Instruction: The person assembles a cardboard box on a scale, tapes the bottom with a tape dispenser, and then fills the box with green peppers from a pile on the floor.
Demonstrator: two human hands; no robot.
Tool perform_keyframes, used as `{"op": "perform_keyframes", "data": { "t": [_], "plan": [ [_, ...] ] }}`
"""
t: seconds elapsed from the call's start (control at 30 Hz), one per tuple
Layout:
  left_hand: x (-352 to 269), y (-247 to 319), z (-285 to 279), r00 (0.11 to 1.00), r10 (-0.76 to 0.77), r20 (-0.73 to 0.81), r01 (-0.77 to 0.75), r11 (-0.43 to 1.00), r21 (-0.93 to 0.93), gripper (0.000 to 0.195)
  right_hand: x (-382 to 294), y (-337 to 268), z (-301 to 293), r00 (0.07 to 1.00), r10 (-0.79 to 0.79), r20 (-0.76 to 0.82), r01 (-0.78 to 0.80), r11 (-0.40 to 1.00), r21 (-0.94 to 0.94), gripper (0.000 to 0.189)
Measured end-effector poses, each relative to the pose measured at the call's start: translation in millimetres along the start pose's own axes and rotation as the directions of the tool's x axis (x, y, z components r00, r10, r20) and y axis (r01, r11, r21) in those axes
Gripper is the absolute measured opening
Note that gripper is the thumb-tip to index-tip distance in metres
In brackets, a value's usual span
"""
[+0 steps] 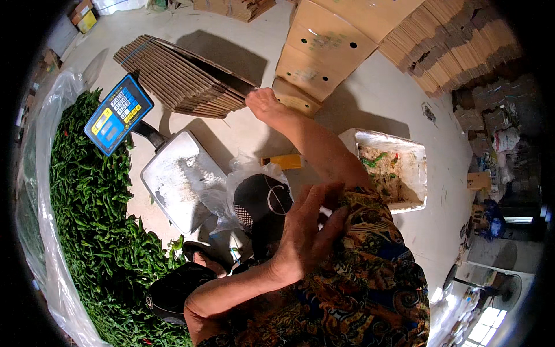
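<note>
My right hand (264, 104) reaches forward, its fingers closed on the near corner of a flattened cardboard box in a bundle of folded boxes (182, 78). My left hand (312, 225) is raised close to the camera, fingers apart, in front of my patterned shirt; I see nothing in it. Beyond it lie a crumpled clear plastic bag (219, 199) and a metal-topped platform scale (182, 178) with a blue keypad display (119, 115). A yellow object (282, 162) rests on the floor below my right forearm.
A large heap of green chili peppers (104, 243) runs down the left, edged by clear plastic sheeting (47, 208). A dirty white foam box (420, 173) with a few peppers stands at right. Printed cartons (325, 47) and stacked flattened cardboard (446, 39) lie at the top.
</note>
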State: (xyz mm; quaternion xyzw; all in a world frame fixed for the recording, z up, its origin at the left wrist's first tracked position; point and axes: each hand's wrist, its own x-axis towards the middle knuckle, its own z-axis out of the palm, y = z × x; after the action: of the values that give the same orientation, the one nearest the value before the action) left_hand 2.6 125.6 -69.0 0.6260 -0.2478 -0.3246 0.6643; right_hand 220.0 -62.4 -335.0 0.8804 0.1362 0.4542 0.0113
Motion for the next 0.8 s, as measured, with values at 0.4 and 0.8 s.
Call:
{"op": "perform_keyframes", "data": {
  "t": [0.4, 0.8],
  "plan": [
    [16.5, 2.5, 35.7, 0.936, 0.278, 0.217, -0.321, 0.927, 0.193, 0.032, -115.6, 78.0, -38.4, 0.573, 0.038, 0.819, -0.143, 0.988, 0.054, 0.009],
    [-8.1, -19.3, 48.5, 0.868, 0.459, 0.19, -0.497, 0.789, 0.361, 0.032, -194.3, 108.4, -21.5, 0.451, 0.075, 0.889, -0.312, 0.947, 0.079, 0.009]
  ]
}}
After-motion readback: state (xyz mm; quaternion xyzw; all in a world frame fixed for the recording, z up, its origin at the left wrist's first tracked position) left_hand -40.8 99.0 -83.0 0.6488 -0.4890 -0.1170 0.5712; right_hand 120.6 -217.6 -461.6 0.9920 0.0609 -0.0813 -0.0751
